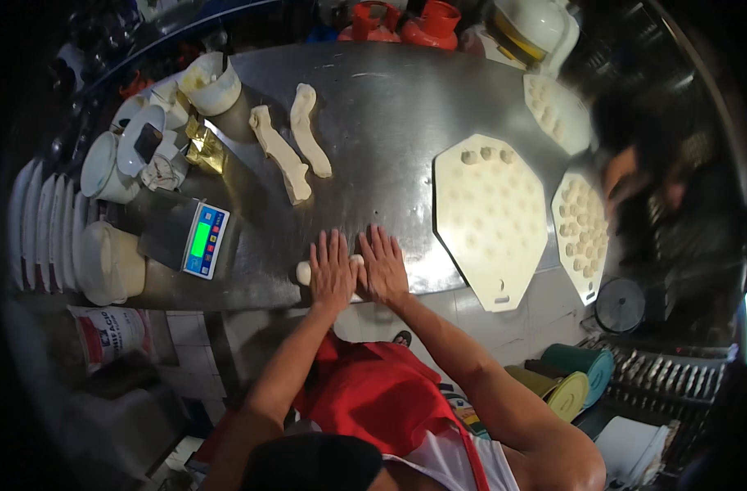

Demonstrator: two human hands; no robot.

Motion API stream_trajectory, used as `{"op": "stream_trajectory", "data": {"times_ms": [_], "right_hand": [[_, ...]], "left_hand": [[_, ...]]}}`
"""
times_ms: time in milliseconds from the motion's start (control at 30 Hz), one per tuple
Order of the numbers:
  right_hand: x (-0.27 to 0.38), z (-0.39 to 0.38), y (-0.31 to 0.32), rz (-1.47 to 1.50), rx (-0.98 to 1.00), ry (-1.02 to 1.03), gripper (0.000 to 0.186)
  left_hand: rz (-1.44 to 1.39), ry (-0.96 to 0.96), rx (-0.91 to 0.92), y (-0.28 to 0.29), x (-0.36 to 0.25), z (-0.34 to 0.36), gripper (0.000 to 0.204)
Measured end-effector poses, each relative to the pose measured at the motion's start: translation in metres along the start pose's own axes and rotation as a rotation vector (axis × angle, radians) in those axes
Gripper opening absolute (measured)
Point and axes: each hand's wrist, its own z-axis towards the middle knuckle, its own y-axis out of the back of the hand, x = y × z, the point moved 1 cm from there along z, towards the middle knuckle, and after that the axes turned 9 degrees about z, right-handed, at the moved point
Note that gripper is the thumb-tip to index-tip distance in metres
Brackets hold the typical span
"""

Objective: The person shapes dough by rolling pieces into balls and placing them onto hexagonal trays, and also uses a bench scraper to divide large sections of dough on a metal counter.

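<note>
A short roll of pale dough [304, 273] lies at the near edge of the steel table. My left hand [333, 270] rests flat on it, fingers stretched forward. Beside it my right hand [382, 268] lies flat too, its fingers extended and its palm over the roll's right end. Most of the roll is hidden under the hands; bits show at the left and between them. Farther off lie two long dough strips, a wider one [280, 157] and a narrower one [310, 135] to its right.
A digital scale [205, 240] with a green display sits left, near bowls and a white tub [212, 92]. At right is a white octagonal board [492, 221] with a few dough pieces at its far end. Beyond it, another board [582, 233] carries several dough balls; a blurred person stands nearby.
</note>
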Motion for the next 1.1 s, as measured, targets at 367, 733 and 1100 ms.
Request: {"op": "stream_trajectory", "data": {"times_ms": [367,733,1100], "right_hand": [[-0.026,0.085,0.004,-0.027,-0.072,-0.098,0.069],[-0.035,-0.054,0.026,0.176,0.045,-0.009,0.05],[-0.034,-0.007,0.031,0.084,0.083,-0.063,0.074]], "left_hand": [[-0.166,-0.008,0.0,-0.016,0.036,0.102,0.05],[-0.156,-0.058,0.066,0.021,-0.019,-0.024,0.042],[0.067,-0.05,0.112,-0.019,-0.03,0.011,0.063]]}}
